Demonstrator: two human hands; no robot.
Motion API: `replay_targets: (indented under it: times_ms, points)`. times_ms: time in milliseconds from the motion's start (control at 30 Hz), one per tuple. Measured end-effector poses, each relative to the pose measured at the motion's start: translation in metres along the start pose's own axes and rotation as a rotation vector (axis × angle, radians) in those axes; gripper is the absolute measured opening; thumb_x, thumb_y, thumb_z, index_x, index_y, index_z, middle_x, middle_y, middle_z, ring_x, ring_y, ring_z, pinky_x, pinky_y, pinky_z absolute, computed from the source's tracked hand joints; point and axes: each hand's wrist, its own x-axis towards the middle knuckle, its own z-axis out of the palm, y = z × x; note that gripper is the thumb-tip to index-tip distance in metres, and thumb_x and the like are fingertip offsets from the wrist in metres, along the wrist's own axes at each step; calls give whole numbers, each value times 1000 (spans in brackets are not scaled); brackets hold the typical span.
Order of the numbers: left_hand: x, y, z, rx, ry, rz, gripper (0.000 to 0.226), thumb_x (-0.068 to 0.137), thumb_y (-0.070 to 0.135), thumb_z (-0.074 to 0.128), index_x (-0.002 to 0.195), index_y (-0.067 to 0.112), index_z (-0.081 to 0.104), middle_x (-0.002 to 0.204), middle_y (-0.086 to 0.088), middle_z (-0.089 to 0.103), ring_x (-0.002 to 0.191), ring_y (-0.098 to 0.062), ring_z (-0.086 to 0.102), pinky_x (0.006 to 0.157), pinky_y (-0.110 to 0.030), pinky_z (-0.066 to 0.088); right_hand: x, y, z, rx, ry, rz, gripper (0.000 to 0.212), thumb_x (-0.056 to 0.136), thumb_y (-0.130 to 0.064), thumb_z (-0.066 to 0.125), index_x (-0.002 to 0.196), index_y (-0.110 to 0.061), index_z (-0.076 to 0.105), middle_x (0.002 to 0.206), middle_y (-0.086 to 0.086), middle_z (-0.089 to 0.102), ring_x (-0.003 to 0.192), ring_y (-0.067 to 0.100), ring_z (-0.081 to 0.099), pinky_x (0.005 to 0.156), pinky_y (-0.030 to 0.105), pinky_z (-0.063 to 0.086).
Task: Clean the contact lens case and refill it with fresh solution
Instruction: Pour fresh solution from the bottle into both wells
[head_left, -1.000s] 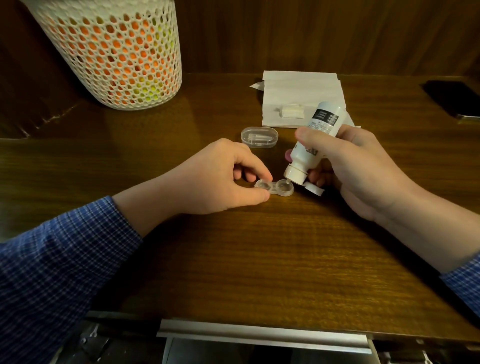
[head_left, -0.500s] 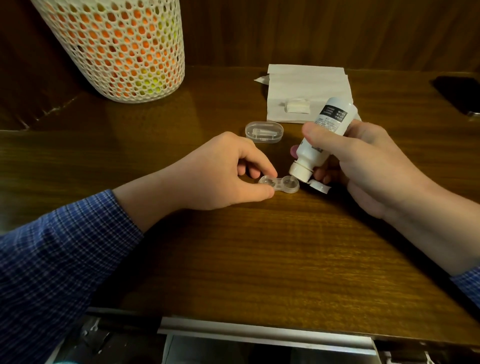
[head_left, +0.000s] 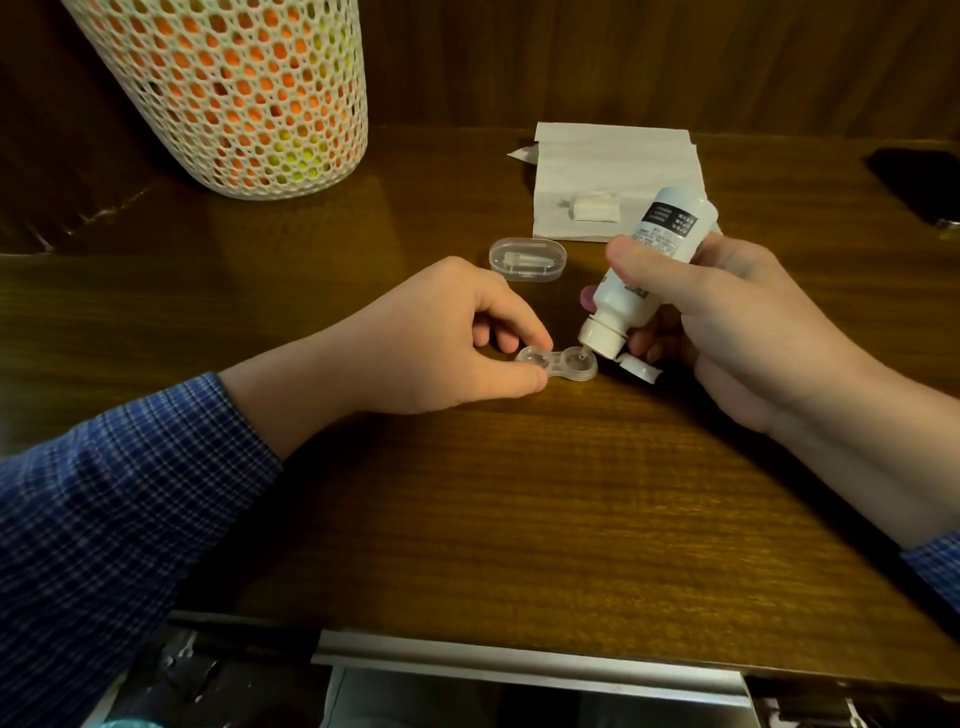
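A clear two-well contact lens case (head_left: 558, 365) lies on the wooden table (head_left: 519, 509). My left hand (head_left: 431, 338) pinches its left well between thumb and forefinger. My right hand (head_left: 727, 322) grips a white solution bottle (head_left: 644, 270), tilted nozzle-down. The nozzle tip sits in the case's right well. The bottle's flip cap (head_left: 640, 368) hangs open below the nozzle, beside the case.
A clear oval lid or box (head_left: 527, 258) sits just behind the hands. Further back lies a white tissue (head_left: 613, 171) with a small white piece (head_left: 595, 208) on it. A white mesh basket (head_left: 234, 93) stands back left; a dark phone (head_left: 919, 182) lies far right.
The bottle's nozzle has dropped from the right well's edge into the well. My left hand keeps its pinch on the case. The view has shifted slightly.
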Motion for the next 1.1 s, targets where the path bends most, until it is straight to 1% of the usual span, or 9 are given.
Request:
replay_targets:
  times_ms: [67, 200, 267, 433, 500, 600, 667, 967, 1100]
  points:
    - [0, 0, 0, -6, -4, 0, 27, 82, 38, 77, 108, 33, 79, 88, 12, 67, 78, -9, 60, 63, -19, 47, 1, 0, 0, 28, 3, 9, 17, 95, -36, 69, 107, -25, 66, 113, 19, 75, 87, 27, 64, 51, 20, 48]
    - [1, -1, -1, -10, -4, 6, 28, 81, 41, 75, 108, 33, 80, 86, 12, 68, 79, -13, 61, 62, -20, 48, 2, -1, -2, 58, 5, 29, 18, 95, -36, 69, 106, -22, 65, 115, 22, 74, 79, 25, 60, 50, 20, 47]
    - [1, -2, -1, -12, -6, 4, 25, 83, 38, 77, 107, 33, 80, 86, 12, 69, 78, -13, 62, 63, -20, 48, 2, -1, -2, 60, 5, 31, 18, 95, -36, 69, 105, -21, 65, 115, 23, 74, 78, 24, 59, 50, 20, 46]
    - [2, -3, -2, 5, -13, 7, 23, 85, 36, 78, 108, 33, 80, 87, 13, 70, 78, -14, 63, 64, -21, 49, 2, -1, 0, 52, 16, 34, 15, 95, -35, 69, 102, -22, 65, 114, 22, 74, 66, 16, 60, 50, 21, 46]
    - [2, -3, -2, -3, -15, 6, 24, 84, 37, 77, 107, 33, 80, 87, 13, 70, 79, -15, 63, 64, -21, 49, 1, -2, 0, 47, 17, 35, 15, 95, -35, 69, 102, -23, 64, 115, 22, 74, 68, 17, 61, 51, 22, 46]
    - [2, -3, -2, -3, -19, 9, 24, 84, 35, 77, 108, 32, 80, 87, 12, 71, 78, -16, 63, 64, -23, 50, 1, -2, 0, 39, 12, 30, 15, 95, -34, 68, 104, -23, 65, 116, 23, 74, 82, 27, 62, 54, 24, 46]
    - [2, -3, -2, -4, -20, 10, 24, 84, 35, 77, 108, 32, 80, 86, 12, 70, 77, -15, 63, 64, -22, 49, 1, -2, 1, 36, 8, 27, 17, 95, -34, 68, 107, -23, 65, 116, 23, 73, 85, 29, 61, 54, 24, 46]
    - [2, -1, -2, 9, -31, 2, 26, 85, 35, 76, 110, 32, 79, 87, 12, 69, 80, -21, 63, 65, -28, 48, 0, -3, 1, 34, 12, 27, 15, 95, -35, 68, 106, -24, 65, 115, 21, 74, 84, 27, 62, 51, 21, 47]
    - [2, -1, -3, -3, -32, 4, 25, 85, 35, 77, 109, 32, 79, 86, 10, 69, 79, -19, 62, 63, -22, 47, 1, -2, 1, 33, 8, 22, 16, 95, -35, 68, 107, -24, 65, 114, 22, 74, 76, 23, 62, 50, 20, 46]
